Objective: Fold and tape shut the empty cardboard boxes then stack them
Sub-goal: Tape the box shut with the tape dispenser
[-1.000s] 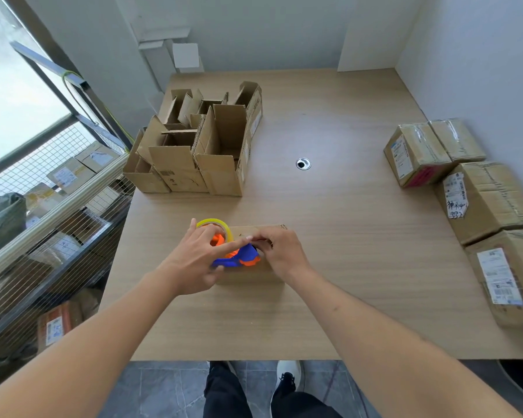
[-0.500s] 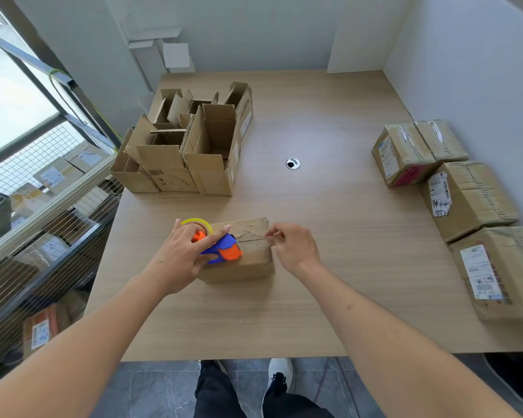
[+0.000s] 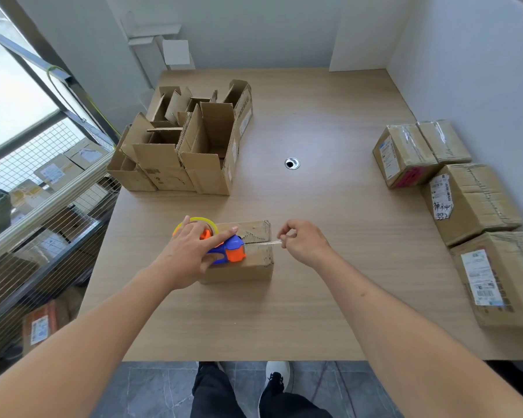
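So on the light wood desk, the small closed brown cardboard box sits near the front edge, a bit left of centre. The blue-and-orange plastic tape dispenser is on top of that box, with the left hand over it. The right hand is just off the box's right end, with a clear strip of tape stretched between it and the dispenser. Behind the box, toward the back-left corner, there's a cluster of open brown cardboard boxes packed side by side. Along the right edge runs a row of taped-shut brown cardboard boxes. The round metal cable hole is mid-desk, between the two groups.
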